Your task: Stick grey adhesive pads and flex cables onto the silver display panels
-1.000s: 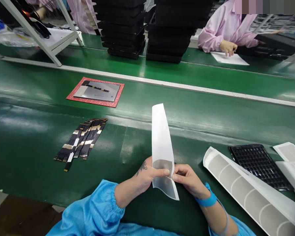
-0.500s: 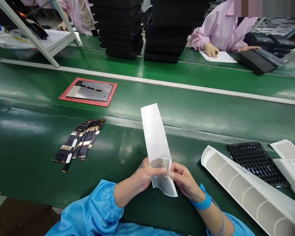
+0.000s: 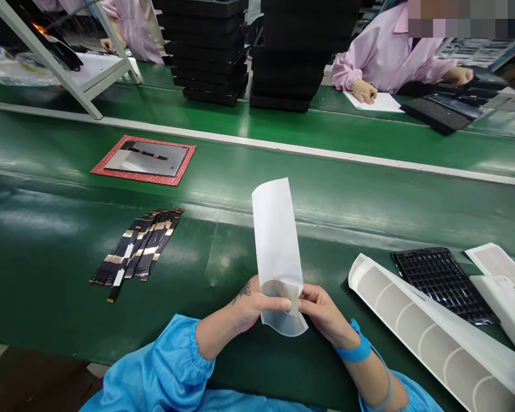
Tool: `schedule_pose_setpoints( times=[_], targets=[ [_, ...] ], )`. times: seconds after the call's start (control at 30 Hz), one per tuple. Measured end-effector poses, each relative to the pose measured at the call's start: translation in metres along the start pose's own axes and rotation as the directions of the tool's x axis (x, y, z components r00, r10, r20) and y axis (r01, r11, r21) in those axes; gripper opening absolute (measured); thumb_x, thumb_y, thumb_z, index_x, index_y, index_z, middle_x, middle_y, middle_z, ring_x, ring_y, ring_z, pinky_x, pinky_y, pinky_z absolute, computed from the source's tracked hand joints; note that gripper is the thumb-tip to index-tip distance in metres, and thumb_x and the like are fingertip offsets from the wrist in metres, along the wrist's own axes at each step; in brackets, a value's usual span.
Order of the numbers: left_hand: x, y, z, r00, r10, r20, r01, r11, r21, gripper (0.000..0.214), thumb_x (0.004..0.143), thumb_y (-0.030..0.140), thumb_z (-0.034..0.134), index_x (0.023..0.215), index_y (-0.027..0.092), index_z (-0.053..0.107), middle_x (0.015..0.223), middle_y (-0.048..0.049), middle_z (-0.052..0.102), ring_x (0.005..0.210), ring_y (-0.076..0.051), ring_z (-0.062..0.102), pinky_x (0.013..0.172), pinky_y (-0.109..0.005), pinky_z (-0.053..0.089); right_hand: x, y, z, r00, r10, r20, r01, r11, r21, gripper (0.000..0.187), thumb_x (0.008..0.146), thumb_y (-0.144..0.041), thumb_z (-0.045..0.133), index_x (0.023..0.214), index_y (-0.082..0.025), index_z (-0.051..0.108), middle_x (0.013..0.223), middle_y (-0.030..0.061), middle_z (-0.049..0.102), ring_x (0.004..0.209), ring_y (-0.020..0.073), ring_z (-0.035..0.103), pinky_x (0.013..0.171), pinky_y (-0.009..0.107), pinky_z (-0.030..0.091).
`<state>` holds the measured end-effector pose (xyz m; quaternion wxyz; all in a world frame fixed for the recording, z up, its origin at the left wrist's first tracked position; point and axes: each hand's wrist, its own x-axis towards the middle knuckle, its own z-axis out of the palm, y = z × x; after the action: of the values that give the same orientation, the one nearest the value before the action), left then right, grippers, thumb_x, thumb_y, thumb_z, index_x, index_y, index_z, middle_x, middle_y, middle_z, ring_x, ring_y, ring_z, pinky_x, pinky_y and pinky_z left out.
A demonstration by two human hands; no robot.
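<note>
A long white strip of backing paper (image 3: 277,240) stands upright in front of me, its lower end bearing a grey translucent patch. My left hand (image 3: 251,303) pinches that lower end from the left, thumb on the patch. My right hand (image 3: 324,315) pinches the same spot from the right, fingers closed on the edge. A fan of dark flex cables with gold bands (image 3: 139,246) lies flat on the green belt to my left, untouched.
A long white sheet with grey curved patches (image 3: 433,337) lies at right, beside a black grid tray (image 3: 444,283). A silver panel on a red mat (image 3: 143,160) rides the belt. Black tray stacks (image 3: 249,51) stand beyond; a person in pink (image 3: 386,57) works opposite.
The strip has turned to face me more squarely and its lower end has curled up shorter. The red mat has slid left along the belt. The person opposite has shifted their hands.
</note>
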<state>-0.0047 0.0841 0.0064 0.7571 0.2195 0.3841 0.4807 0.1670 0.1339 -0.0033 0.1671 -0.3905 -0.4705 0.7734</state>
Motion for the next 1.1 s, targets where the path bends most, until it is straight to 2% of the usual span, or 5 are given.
schedule_pose_setpoints(
  times=[0.33,0.5,0.63,0.93,1.1],
  targets=[
    [-0.003,-0.001,-0.002,0.993,0.049,-0.106,-0.036,0.991,0.127,0.032,0.061,0.033,0.084,0.086,0.015,0.075,0.085,-0.007,0.073,0.083,-0.024,0.066,0.077,-0.032,0.052,0.002,0.003,0.003,0.99,-0.126,-0.06,0.119,0.986,-0.12,0.046,0.066,-0.059,0.075,0.067,-0.017,0.056,0.059,-0.0036,0.051,0.056,0.0097,0.046,0.055,0.024,0.039],
    [-0.003,0.0,0.004,0.927,0.068,-0.369,-0.003,0.985,0.174,0.045,0.057,0.037,0.085,0.094,0.015,0.071,0.091,-0.0063,0.074,0.089,-0.027,0.067,0.081,-0.035,0.054,0.002,-0.004,0.005,0.886,-0.384,-0.262,0.31,0.908,-0.283,0.04,0.075,-0.059,0.068,0.07,-0.02,0.061,0.081,0.0024,0.06,0.074,0.0146,0.054,0.069,0.029,0.044],
    [-0.002,0.001,0.004,0.895,0.058,-0.443,0.059,0.968,0.246,0.045,0.054,0.039,0.087,0.09,0.018,0.069,0.089,-0.0027,0.073,0.089,-0.028,0.066,0.078,-0.034,0.055,-0.002,-0.011,0.006,0.839,-0.483,-0.249,0.378,0.848,-0.372,0.039,0.081,-0.058,0.061,0.069,-0.021,0.066,0.079,0.0033,0.063,0.078,0.0163,0.057,0.075,0.031,0.045],
    [0.003,0.003,0.006,0.829,-0.037,-0.558,0.206,0.948,0.243,0.059,0.059,0.037,0.083,0.112,0.02,0.063,0.112,-0.0063,0.07,0.104,-0.03,0.065,0.08,-0.037,0.055,0.007,-0.002,0.0,0.875,-0.424,-0.235,0.321,0.87,-0.375,0.042,0.076,-0.061,0.065,0.067,-0.019,0.063,0.076,-0.0001,0.061,0.073,0.0133,0.056,0.069,0.027,0.046],
    [-0.001,0.002,0.011,0.889,-0.006,-0.458,0.115,0.971,0.21,0.051,0.053,0.036,0.086,0.096,0.013,0.07,0.093,-0.0079,0.075,0.092,-0.029,0.068,0.084,-0.036,0.052,0.008,-0.001,-0.003,0.91,-0.365,-0.195,0.297,0.905,-0.305,0.042,0.078,-0.059,0.063,0.067,-0.018,0.064,0.075,0.0007,0.06,0.074,0.0145,0.056,0.074,0.029,0.046]
  ],
)
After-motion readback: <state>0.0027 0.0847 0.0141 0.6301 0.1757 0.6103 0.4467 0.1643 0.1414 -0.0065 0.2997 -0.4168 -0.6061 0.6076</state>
